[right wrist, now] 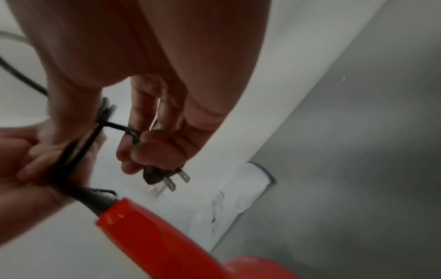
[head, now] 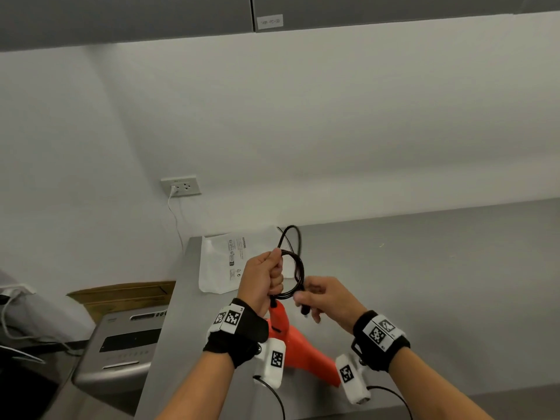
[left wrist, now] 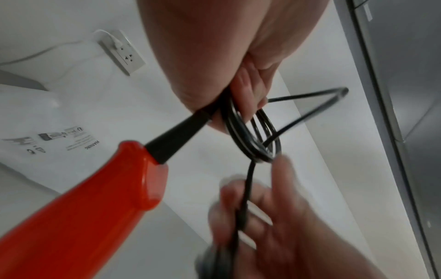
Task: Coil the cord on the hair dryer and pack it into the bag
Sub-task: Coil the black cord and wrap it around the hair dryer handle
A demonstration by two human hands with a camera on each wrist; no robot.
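Observation:
An orange hair dryer (head: 298,344) hangs below my hands over the grey counter, its handle (left wrist: 95,192) pointing up to a black strain relief. My left hand (head: 266,277) grips several loops of the black cord (head: 295,268) just above the handle; the coil (left wrist: 253,136) shows below its fingers. One larger loop (head: 291,234) sticks up behind. My right hand (head: 324,295) holds the cord's end, its fingers curled round the black plug (right wrist: 162,173) with two metal prongs showing. A white bag (head: 224,262) with printed warnings lies flat behind the hands.
The grey counter (head: 424,268) stretches right along a white wall. A wall socket (head: 181,186) with a white cable plugged in sits above the counter's left end. A silver machine (head: 121,344) and a cardboard box (head: 121,294) stand left of the counter.

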